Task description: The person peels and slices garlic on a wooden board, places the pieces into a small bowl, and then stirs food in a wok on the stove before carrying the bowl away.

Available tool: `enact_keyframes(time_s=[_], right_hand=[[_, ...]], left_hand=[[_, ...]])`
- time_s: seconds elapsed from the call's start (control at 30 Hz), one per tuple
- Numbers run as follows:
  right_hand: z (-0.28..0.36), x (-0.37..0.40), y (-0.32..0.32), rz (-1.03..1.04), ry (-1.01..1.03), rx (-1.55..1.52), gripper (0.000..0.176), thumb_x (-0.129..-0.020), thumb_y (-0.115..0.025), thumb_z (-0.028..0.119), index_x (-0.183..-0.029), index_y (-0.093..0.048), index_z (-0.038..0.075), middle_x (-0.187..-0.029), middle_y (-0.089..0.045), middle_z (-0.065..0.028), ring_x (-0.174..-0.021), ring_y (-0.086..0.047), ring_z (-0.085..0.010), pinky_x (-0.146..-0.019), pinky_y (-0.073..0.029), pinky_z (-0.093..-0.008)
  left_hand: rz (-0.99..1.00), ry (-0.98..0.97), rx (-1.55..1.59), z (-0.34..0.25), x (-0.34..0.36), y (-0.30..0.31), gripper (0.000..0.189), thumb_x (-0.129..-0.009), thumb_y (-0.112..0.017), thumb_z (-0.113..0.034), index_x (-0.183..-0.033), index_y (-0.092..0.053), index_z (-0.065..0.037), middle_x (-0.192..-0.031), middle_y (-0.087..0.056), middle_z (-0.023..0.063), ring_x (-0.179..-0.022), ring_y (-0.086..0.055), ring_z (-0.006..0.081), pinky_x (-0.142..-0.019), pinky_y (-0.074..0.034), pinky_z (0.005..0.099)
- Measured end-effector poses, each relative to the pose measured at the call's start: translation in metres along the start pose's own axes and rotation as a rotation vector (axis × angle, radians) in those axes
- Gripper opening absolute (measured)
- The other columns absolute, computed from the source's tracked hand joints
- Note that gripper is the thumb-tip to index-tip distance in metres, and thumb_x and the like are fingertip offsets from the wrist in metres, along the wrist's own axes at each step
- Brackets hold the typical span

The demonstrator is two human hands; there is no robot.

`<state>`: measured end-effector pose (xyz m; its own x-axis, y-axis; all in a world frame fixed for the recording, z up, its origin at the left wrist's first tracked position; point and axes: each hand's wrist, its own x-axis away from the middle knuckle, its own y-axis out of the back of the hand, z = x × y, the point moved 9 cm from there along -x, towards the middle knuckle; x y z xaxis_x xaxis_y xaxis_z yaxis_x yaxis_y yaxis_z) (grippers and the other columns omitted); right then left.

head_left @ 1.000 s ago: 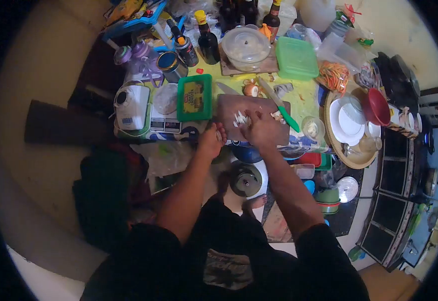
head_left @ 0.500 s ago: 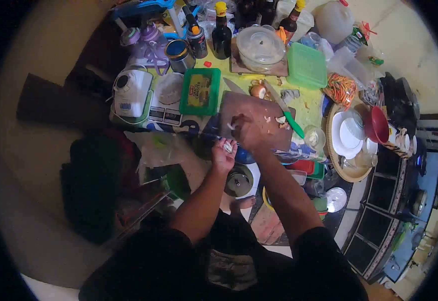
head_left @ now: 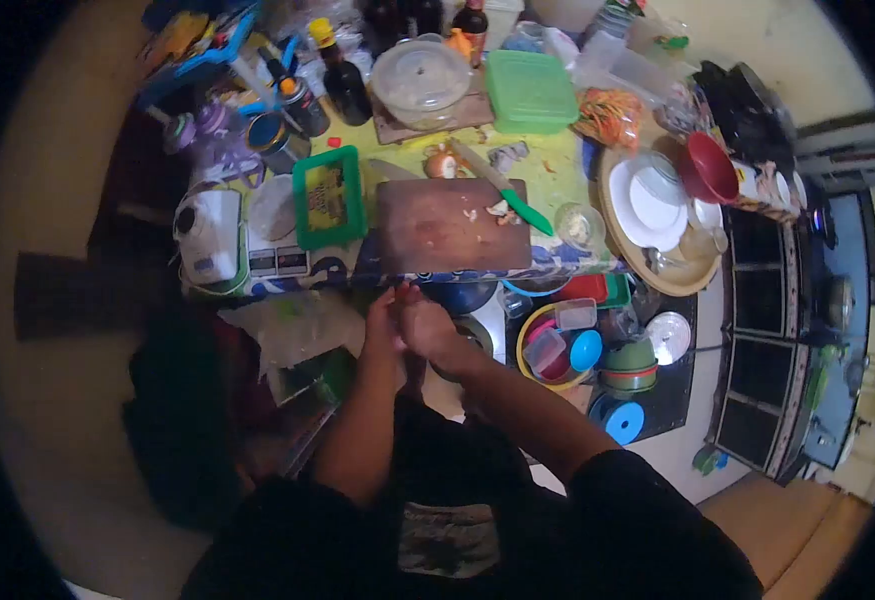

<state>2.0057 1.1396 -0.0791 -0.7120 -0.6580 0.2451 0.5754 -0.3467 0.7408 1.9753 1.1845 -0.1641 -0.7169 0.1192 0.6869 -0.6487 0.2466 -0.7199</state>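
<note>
My left hand (head_left: 383, 318) and my right hand (head_left: 427, 328) are together just below the table's front edge. The right hand's curled fingers lie over or against the left, and I cannot see what is between them. The white pieces that look like garlic cloves, seen earlier in my left palm, are now hidden. Above my hands lies a brown cutting board (head_left: 437, 235) with small pale scraps (head_left: 499, 208). A knife with a green handle (head_left: 525, 211) rests across the board's upper right corner. A cut onion (head_left: 441, 164) sits behind the board, beside another knife blade (head_left: 393, 170).
Left of the board are a green-rimmed box (head_left: 329, 200) and a white appliance (head_left: 209, 235). Behind stand a lidded bowl (head_left: 420, 80) and a green container (head_left: 531, 92). To the right are a small bowl (head_left: 579, 228) and a woven tray (head_left: 679, 284) of dishes. Tubs (head_left: 555, 345) sit below.
My right hand has come down off the cutting board to meet my left. Both hands are now lower and closed together, and the view has shifted to the right.
</note>
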Motion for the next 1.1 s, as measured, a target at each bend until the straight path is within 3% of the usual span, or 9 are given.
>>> enact_keyframes(time_s=[0.13,0.23,0.4,0.57,0.7,0.73,0.8,0.93,1.1], right_hand=[[0.015,0.066,0.074,-0.409,0.142,0.06,0.021,-0.077,-0.058,0.013,-0.095,-0.067,0.007,-0.101,-0.066,-0.0154,-0.09,-0.065,-0.0342,-0.076,-0.054,-0.0438],[-0.033,0.089,0.087,-0.176,-0.037,0.112,0.031,-0.079,-0.056,0.01,-0.109,-0.064,0.004,-0.11,-0.064,-0.0194,-0.1,-0.064,-0.0346,-0.081,-0.055,-0.042],[-0.065,0.167,0.211,-0.67,-0.006,0.114,0.035,-0.076,-0.063,0.004,-0.111,-0.063,0.005,-0.119,-0.061,-0.0185,-0.105,-0.062,-0.0353,-0.087,-0.053,-0.0412],[-0.112,0.303,0.286,-0.878,-0.343,-0.091,0.032,-0.083,-0.069,0.008,-0.115,-0.066,0.005,-0.125,-0.06,-0.0208,-0.111,-0.061,-0.0367,-0.094,-0.049,-0.0398],[-0.146,0.433,0.25,-0.932,-0.537,-0.034,0.029,-0.084,-0.07,0.008,-0.112,-0.066,0.002,-0.118,-0.063,-0.0234,-0.11,-0.061,-0.0377,-0.096,-0.048,-0.0407],[-0.152,0.463,0.232,-0.922,-0.617,-0.039,0.028,-0.084,-0.07,0.008,-0.111,-0.066,0.001,-0.117,-0.063,-0.0237,-0.11,-0.062,-0.0377,-0.095,-0.049,-0.0409],[-0.156,0.516,0.194,-0.911,-0.737,-0.112,0.026,-0.083,-0.071,0.007,-0.108,-0.067,0.0,-0.115,-0.065,-0.0231,-0.108,-0.063,-0.0372,-0.095,-0.049,-0.041],[-0.148,0.583,0.131,-0.894,-0.873,-0.198,0.028,-0.081,-0.07,0.003,-0.109,-0.066,0.001,-0.112,-0.065,-0.0229,-0.107,-0.063,-0.0371,-0.095,-0.049,-0.041],[-0.15,0.602,0.108,-0.874,-0.929,-0.273,0.031,-0.081,-0.07,0.001,-0.111,-0.065,0.002,-0.116,-0.064,-0.0201,-0.108,-0.063,-0.0329,-0.092,-0.05,-0.0387]], left_hand=[[0.09,0.118,-0.09,0.046,0.017,-0.034,0.022,-0.093,-0.057,-0.024,-0.098,-0.065,-0.004,-0.098,-0.069,0.0099,-0.097,-0.064,0.0246,-0.095,-0.048,0.041],[0.008,0.141,-0.251,0.097,-0.002,-0.062,0.02,-0.092,-0.058,-0.025,-0.093,-0.064,-0.006,-0.096,-0.068,0.0095,-0.095,-0.064,0.0245,-0.093,-0.049,0.0406],[0.046,0.178,-0.34,0.191,-0.059,-0.154,0.024,-0.094,-0.054,-0.029,-0.091,-0.064,-0.007,-0.091,-0.068,0.0092,-0.085,-0.064,0.0232,-0.078,-0.053,0.0389],[0.261,0.266,-0.339,0.244,-0.129,-0.236,0.02,-0.093,-0.056,-0.027,-0.092,-0.061,-0.007,-0.083,-0.064,0.0062,-0.075,-0.062,0.0166,-0.064,-0.052,0.0338],[0.126,-0.323,-1.405,0.205,-0.171,-0.278,0.025,-0.092,-0.055,-0.027,-0.087,-0.067,-0.006,-0.077,-0.064,0.0064,-0.064,-0.06,0.0165,-0.057,-0.048,0.0323],[0.137,-0.319,-1.417,0.203,-0.183,-0.283,0.025,-0.092,-0.055,-0.027,-0.087,-0.067,-0.006,-0.077,-0.064,0.0064,-0.064,-0.06,0.0165,-0.057,-0.048,0.0323],[0.276,-0.526,-1.962,0.208,-0.204,-0.301,0.038,-0.092,-0.046,-0.029,-0.088,-0.069,0.001,-0.088,-0.069,0.0232,-0.082,-0.065,0.04,-0.078,-0.05,0.0459],[0.578,-0.472,-2.571,0.232,-0.188,-0.334,0.041,-0.094,-0.039,-0.024,-0.091,-0.068,0.005,-0.1,-0.066,0.0264,-0.095,-0.063,0.042,-0.092,-0.045,0.0484],[0.742,-0.631,-2.726,0.242,-0.2,-0.332,0.038,-0.095,-0.038,-0.019,-0.093,-0.067,0.006,-0.1,-0.066,0.0264,-0.094,-0.063,0.0426,-0.087,-0.047,0.0501]])
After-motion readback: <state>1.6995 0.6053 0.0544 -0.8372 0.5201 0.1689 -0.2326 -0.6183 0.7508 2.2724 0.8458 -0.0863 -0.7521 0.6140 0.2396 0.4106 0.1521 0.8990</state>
